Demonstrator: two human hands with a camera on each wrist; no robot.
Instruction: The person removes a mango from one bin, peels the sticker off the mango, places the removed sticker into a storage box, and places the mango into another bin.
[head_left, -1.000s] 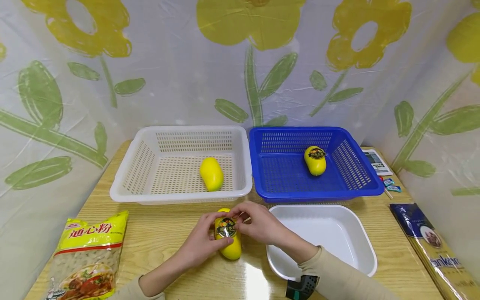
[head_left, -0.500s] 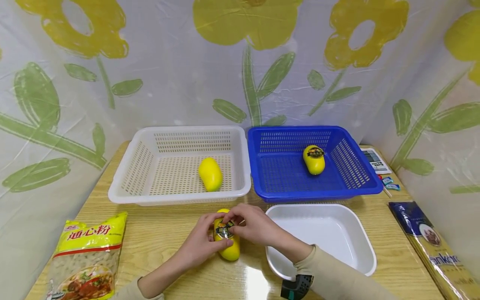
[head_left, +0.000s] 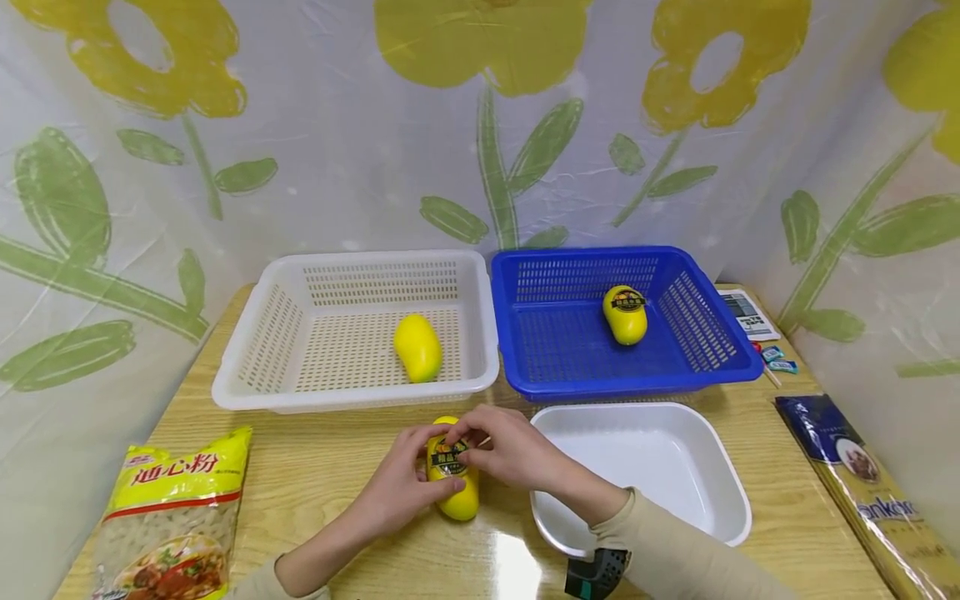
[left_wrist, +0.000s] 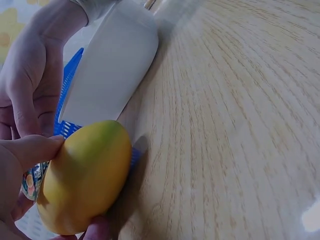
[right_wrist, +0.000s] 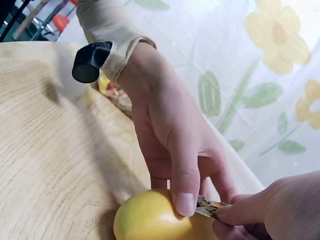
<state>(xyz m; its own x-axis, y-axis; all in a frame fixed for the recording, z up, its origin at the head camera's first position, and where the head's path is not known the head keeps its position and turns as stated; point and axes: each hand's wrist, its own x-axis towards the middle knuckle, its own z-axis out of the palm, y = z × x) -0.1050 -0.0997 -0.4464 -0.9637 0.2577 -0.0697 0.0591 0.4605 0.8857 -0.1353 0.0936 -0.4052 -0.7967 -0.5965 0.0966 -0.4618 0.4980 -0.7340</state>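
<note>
A yellow mango (head_left: 459,504) with a black, printed sticker (head_left: 447,457) lies on the table in front of me. My left hand (head_left: 397,483) grips it from the left, thumb on the near side and fingers at the far end. From the right, my right hand (head_left: 504,446) pinches the sticker's edge between thumb and fingers. The right wrist view shows the sticker (right_wrist: 206,206) standing slightly off the mango (right_wrist: 157,220) at the fingertips. In the left wrist view, the mango's bare, greenish side (left_wrist: 92,170) faces the camera.
A plain mango (head_left: 417,348) lies in the white basket (head_left: 360,396). The blue basket (head_left: 555,387) holds a stickered mango (head_left: 625,315). Below it stands a white tray (head_left: 637,467). A pasta bag (head_left: 180,508) lies left, a long packet (head_left: 855,483) right, and small wrapped candies (head_left: 778,360) back right.
The right hand's thumb and fingers have moved slightly left, over the sticker's right part. The left hand and the mango stay in place. The head view has shifted a little.
</note>
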